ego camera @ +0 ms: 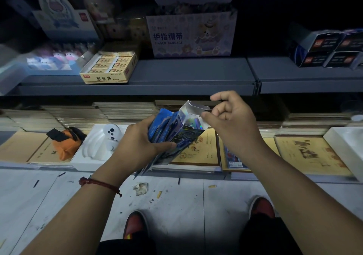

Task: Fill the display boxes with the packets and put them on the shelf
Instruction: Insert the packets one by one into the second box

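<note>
The left hand (pixel 137 146) is gripping the packets (pixel 159 128) and display box (pixel 191 123) while the right hand (pixel 229 115) fingers (pixel 211 118) are pinching its flap (pixel 196 106) open, probably readying it for packets to slide inside.

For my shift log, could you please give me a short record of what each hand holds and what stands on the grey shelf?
Left hand: grips a fanned bunch of blue packets
Right hand: pinches the open top flap of the shiny box
Box position: tilted, beside the packets, held in the air
Grey shelf: yellow box at left, finger bandage box in the middle, dark boxes at right
Progress: shiny box not yet on the shelf
</note>
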The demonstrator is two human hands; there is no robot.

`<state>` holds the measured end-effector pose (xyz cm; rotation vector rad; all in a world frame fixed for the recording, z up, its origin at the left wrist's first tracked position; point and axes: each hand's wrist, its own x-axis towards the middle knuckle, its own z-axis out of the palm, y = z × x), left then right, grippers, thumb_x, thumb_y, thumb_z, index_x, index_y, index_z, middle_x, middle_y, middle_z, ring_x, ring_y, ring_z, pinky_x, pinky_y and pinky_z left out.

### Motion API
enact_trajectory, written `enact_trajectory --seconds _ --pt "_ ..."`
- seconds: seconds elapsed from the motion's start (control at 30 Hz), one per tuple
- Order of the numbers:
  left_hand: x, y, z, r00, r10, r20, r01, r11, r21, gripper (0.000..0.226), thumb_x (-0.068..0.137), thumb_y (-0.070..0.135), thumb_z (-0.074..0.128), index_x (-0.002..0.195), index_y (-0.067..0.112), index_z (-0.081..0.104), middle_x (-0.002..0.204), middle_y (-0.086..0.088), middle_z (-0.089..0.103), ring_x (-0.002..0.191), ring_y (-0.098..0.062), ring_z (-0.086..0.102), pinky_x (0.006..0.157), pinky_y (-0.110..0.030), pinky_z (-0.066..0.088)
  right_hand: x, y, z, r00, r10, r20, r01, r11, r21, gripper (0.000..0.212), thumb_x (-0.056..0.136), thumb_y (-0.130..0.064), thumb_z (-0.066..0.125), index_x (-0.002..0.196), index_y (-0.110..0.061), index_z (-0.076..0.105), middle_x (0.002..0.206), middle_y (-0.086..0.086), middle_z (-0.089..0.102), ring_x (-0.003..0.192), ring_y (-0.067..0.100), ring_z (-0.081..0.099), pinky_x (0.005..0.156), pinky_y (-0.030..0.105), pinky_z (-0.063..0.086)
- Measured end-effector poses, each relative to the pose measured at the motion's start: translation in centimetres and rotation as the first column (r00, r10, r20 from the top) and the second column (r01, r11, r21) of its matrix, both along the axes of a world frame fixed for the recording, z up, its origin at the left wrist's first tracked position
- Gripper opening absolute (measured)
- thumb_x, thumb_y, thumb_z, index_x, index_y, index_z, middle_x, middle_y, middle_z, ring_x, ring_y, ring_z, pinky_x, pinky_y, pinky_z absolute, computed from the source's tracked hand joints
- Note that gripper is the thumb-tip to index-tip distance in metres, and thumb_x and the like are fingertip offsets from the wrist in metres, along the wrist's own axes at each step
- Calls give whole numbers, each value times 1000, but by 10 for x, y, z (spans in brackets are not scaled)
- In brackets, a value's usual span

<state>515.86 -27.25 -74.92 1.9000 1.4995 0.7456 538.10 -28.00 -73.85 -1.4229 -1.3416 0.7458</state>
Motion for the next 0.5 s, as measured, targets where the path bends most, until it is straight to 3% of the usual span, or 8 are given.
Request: enact_trajectory --seconds 0.13,0.27,0.4,0.5 --pt "0 0 -1 1000 4 -20 -4 1000 6 46 72 32 89 102 41 56 86 24 65 78 18 61 58 -2 45 -3 -2 1 1000 -20 20 21 997 -69 33 88 -28 77 113 -20 57 76 -2 58 66 7 56 68 32 52" --pt "2 0 -4 998 -21 -57 23 999 37 47 72 34 89 110 34 60 91 20 67 85 12 61 65 -4 49 -3 -5 7 996 49 -80 -75 930 -361 56 71 -50 82 112 -23 57 90 3 65 73 13 59 61 33 47" --pt "4 -1 -5 992 -74 -104 78 996 42 54 71 39 88 117 31 61 96 17 69 86 3 65 73 -13 55 2 -5 9 979 136 -150 -194 845 -499 29 82 -26 83 101 -23 61 95 13 71 64 14 62 53 28 50" --pt "4 -2 -6 988 -98 -121 104 994 44 55 72 39 87 120 31 60 99 16 69 88 -2 66 78 -24 59 3 -4 6 977 155 -150 -210 835 -509 29 84 -13 81 109 -14 66 90 17 71 58 14 62 49 25 50"
